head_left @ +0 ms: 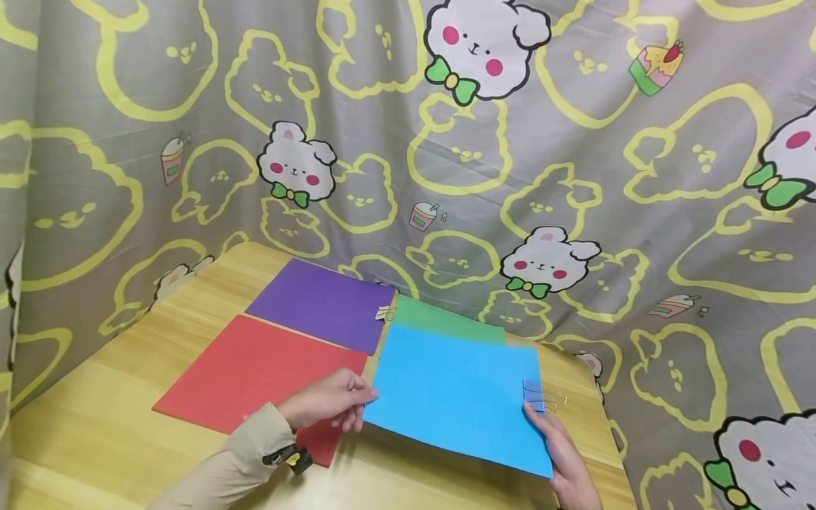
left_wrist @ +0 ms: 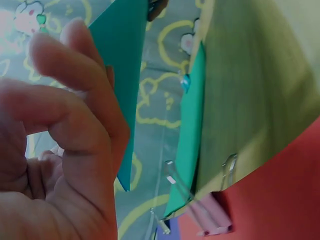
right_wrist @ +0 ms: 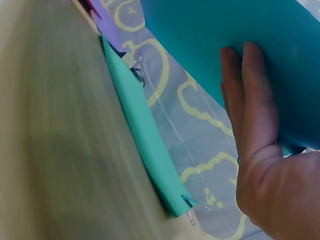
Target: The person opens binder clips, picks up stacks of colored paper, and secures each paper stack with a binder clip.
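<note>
A blue sheet of paper, raised over the table, spans both hands. My left hand pinches its left edge between thumb and fingers. At the right edge my right hand grips it, thumb on top beside a blue binder clip. In the right wrist view the fingers of that hand lie straight along the sheet's underside. Red paper lies under and beside my left hand; a pink binder clip on its edge shows in the left wrist view.
Purple paper with a pale gold binder clip lies at the far left of the wooden table. Green paper lies behind the blue sheet, partly covered in the head view. A patterned curtain hangs around the table.
</note>
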`<state>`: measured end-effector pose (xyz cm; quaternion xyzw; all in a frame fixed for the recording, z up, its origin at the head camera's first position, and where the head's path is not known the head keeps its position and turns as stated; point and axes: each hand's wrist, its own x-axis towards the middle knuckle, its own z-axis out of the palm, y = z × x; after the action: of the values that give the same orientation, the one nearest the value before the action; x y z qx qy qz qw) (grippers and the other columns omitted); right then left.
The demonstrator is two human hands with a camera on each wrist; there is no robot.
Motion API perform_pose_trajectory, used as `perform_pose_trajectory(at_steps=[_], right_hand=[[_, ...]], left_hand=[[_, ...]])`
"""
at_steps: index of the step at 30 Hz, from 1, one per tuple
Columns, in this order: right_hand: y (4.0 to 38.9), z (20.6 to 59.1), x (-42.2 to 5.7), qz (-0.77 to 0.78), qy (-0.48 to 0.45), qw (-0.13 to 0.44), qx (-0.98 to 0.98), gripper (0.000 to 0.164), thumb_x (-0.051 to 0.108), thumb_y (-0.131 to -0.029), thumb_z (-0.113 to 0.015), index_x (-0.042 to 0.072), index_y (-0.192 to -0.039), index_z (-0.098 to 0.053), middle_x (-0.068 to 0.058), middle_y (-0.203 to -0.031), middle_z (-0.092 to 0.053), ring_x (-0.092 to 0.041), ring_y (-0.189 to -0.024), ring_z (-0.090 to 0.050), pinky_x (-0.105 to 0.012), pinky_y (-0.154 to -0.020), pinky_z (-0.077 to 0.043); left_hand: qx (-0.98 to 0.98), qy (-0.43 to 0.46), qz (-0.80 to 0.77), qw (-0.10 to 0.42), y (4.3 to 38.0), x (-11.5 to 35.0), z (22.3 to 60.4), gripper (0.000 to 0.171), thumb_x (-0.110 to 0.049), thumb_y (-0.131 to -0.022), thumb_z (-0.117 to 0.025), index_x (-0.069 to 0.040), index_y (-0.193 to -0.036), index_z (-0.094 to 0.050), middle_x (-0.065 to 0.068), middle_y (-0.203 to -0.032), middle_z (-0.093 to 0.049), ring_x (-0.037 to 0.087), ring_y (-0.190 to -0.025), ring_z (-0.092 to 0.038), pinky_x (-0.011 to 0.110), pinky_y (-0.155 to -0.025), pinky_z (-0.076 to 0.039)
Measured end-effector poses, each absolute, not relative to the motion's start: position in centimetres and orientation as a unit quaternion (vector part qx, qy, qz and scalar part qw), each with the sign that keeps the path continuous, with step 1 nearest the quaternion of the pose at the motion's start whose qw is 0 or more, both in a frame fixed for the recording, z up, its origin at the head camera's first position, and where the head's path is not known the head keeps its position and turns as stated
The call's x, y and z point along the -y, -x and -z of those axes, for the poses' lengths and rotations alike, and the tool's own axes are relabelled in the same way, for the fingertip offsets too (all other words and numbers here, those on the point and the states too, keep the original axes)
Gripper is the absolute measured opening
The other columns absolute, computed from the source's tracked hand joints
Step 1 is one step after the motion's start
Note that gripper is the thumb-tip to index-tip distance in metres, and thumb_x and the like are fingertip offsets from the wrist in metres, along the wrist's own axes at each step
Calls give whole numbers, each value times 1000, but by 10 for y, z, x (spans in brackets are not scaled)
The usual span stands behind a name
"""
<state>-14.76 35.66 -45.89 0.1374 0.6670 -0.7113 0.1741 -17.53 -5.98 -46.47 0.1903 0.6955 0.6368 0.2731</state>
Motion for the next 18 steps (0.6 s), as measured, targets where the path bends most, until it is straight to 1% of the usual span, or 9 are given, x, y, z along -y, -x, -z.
perform_pose_trajectory(at_steps=[2,6,9,11,13,14,16,17,18], right_hand=[[144,461,-360,696,-145,181,-679,80,51,-100,-48,6,-153,-10,4,-121,-57,-6,-110,-60,-27,-95,-52],[139,467,-365,673,-159,183,-699,89,55,-98,-50,2,-154,-7,-4,-129,-53,-10,-112,-57,-30,-94,-52],[137,472,-368,675,-154,208,-691,92,55,-98,-50,0,-154,-2,-6,-129,-54,-12,-112,-58,-32,-95,-53],[136,476,-370,684,-142,240,-675,91,54,-99,-49,1,-153,1,-4,-126,-57,-12,-112,-60,-32,-97,-53],[135,480,-371,694,-129,267,-657,87,53,-100,-48,2,-152,0,-1,-122,-60,-12,-111,-62,-33,-97,-53],[134,483,-371,700,-124,278,-646,86,52,-100,-47,3,-152,0,0,-120,-61,-13,-112,-62,-33,-97,-53],[133,488,-370,705,-117,292,-635,80,50,-101,-47,4,-150,-6,1,-119,-64,-13,-112,-64,-32,-98,-53],[132,491,-369,708,-116,295,-632,78,49,-101,-47,3,-150,-7,2,-118,-64,-14,-112,-64,-32,-98,-53],[131,493,-369,706,-114,298,-632,78,48,-102,-47,1,-150,-8,2,-117,-65,-14,-111,-64,-32,-97,-54]], left_hand=[[-704,-193,-627,272,172,57,466,40,-29,-100,-56,-4,-70,-59,1,-56,-64,5,-41,-50,16,-39,-35],[-723,-203,-603,268,165,53,471,38,-30,-101,-55,-4,-74,-62,1,-55,-63,6,-40,-48,17,-38,-34],[-735,-205,-589,267,162,53,477,38,-30,-101,-55,-5,-73,-62,-1,-53,-61,5,-37,-45,16,-37,-32],[-739,-208,-582,269,161,55,482,39,-30,-101,-55,-7,-69,-61,-2,-50,-59,4,-35,-42,15,-36,-29],[-741,-214,-575,273,159,57,484,41,-29,-101,-54,-8,-66,-59,-2,-48,-57,4,-34,-40,16,-36,-27],[-743,-217,-571,273,158,58,485,41,-28,-101,-55,-7,-66,-59,-1,-48,-56,4,-33,-39,16,-36,-28],[-746,-224,-564,274,156,59,486,42,-26,-101,-54,-8,-64,-58,-2,-46,-55,4,-32,-38,17,-37,-30],[-750,-225,-560,272,155,60,487,42,-25,-101,-54,-7,-63,-58,-2,-46,-54,5,-32,-38,17,-39,-35],[-755,-225,-554,272,153,61,487,43,-25,-101,-54,-7,-62,-59,-3,-45,-53,5,-32,-38,18,-40,-36]])
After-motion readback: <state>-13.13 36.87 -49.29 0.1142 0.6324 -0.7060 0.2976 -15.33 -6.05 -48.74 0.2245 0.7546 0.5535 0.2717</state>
